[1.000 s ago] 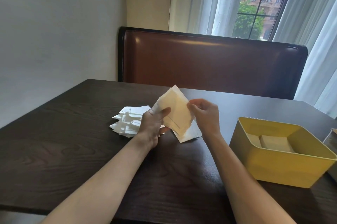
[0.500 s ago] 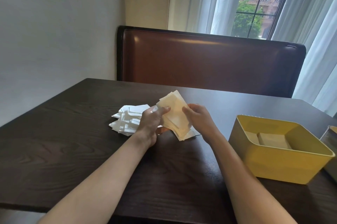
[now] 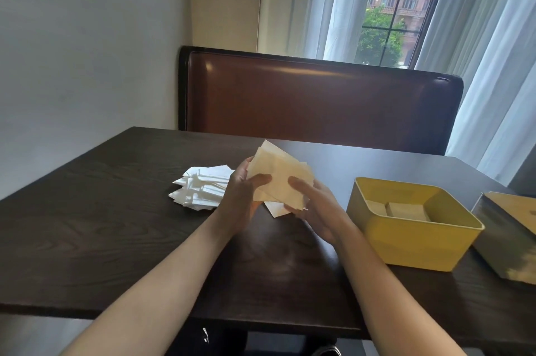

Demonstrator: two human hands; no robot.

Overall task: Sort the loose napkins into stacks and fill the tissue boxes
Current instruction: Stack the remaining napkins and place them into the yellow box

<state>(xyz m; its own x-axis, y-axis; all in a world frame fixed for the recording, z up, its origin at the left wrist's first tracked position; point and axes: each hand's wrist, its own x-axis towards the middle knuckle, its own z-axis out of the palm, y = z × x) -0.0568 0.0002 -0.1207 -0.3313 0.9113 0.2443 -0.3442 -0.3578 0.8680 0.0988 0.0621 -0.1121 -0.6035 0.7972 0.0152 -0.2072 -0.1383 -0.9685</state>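
Cream napkins (image 3: 280, 178), a fanned sheaf, are held above the counter (image 3: 116, 225) left of the yellow box (image 3: 412, 236). Squaring their edges before boxing seems wise. The left hand (image 3: 242, 196) grips one side, thumb across the front; the right hand (image 3: 313, 205) pinches the other.

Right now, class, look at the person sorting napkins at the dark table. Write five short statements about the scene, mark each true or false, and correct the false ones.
1. Both hands hold the cream napkin stack. True: left hand and right hand grip it.
2. The yellow tissue box is empty. False: folded napkins lie inside.
3. The white napkin pile lies on the person's left. True.
4. The yellow tissue box stands on the bench seat. False: it stands on the table.
5. The cream napkin stack lies flat on the table. False: it is held above it.
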